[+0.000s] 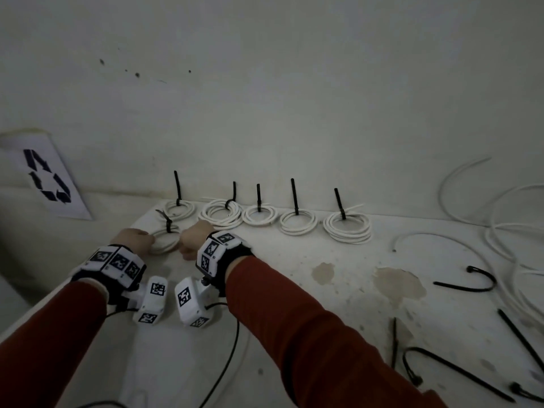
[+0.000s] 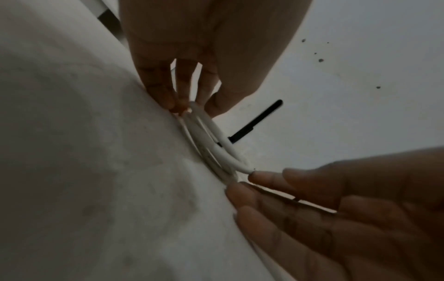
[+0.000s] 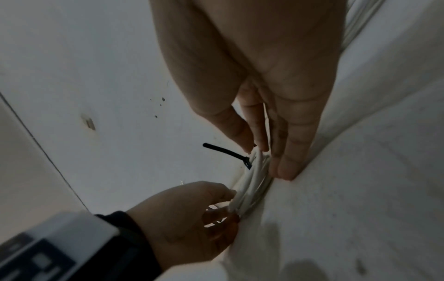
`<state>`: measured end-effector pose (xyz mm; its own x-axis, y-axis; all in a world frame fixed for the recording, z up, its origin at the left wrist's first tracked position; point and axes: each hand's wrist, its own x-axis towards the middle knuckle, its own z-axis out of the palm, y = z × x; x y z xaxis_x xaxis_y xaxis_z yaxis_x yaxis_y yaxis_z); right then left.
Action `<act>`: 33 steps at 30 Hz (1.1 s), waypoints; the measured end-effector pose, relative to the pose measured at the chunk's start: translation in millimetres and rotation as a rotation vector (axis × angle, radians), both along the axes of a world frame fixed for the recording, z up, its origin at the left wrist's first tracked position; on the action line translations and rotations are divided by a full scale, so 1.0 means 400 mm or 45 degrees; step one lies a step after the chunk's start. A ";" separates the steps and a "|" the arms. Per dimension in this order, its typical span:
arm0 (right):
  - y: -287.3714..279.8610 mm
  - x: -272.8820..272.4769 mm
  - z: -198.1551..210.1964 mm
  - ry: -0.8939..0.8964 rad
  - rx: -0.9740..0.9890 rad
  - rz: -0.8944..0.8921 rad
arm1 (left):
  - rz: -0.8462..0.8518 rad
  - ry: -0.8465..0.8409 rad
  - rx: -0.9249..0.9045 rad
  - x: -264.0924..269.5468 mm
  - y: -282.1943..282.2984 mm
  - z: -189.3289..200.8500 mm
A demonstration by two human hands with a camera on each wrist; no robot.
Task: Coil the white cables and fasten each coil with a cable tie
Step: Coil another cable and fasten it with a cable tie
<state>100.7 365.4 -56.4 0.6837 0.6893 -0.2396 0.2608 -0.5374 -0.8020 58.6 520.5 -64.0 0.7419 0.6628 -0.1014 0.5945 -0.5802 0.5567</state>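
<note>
Near the table's far left corner (image 1: 138, 223), I have the white cable coil (image 1: 164, 241) lying flat, its black cable tie (image 1: 167, 222) fastened on the far side. My left hand (image 1: 134, 238) pinches the coil's left edge; my right hand (image 1: 192, 241) pinches its right edge. Five tied coils (image 1: 297, 222) line the table's far edge.

Both arms wear dark red long sleeves (image 1: 309, 328), filling the lower left and lower centre of the head view; each wrist carries a black strap (image 1: 235, 257) clad in white blocks (image 1: 117, 262) printed with black square markers; a white boxy camera (image 1: 190, 301) with the same markers hangs beneath each wrist; thin black cables (image 1: 226, 363) trail from them toward the lower edge; the hands (image 1: 192, 241) are bare.
</note>
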 end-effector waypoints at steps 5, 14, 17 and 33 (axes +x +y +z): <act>-0.082 -0.007 0.035 0.216 0.162 -0.212 | -0.038 0.092 0.351 0.009 -0.080 0.041; -0.546 -0.076 0.100 -0.291 0.089 -0.522 | -0.518 -0.495 0.550 0.000 -0.444 0.141; -0.747 -0.085 0.090 -0.446 -0.160 -0.719 | -0.706 -0.539 0.546 -0.008 -0.613 0.151; -1.271 -0.233 0.117 -0.474 -1.072 -0.715 | -1.475 -0.528 0.487 -0.082 -1.209 0.143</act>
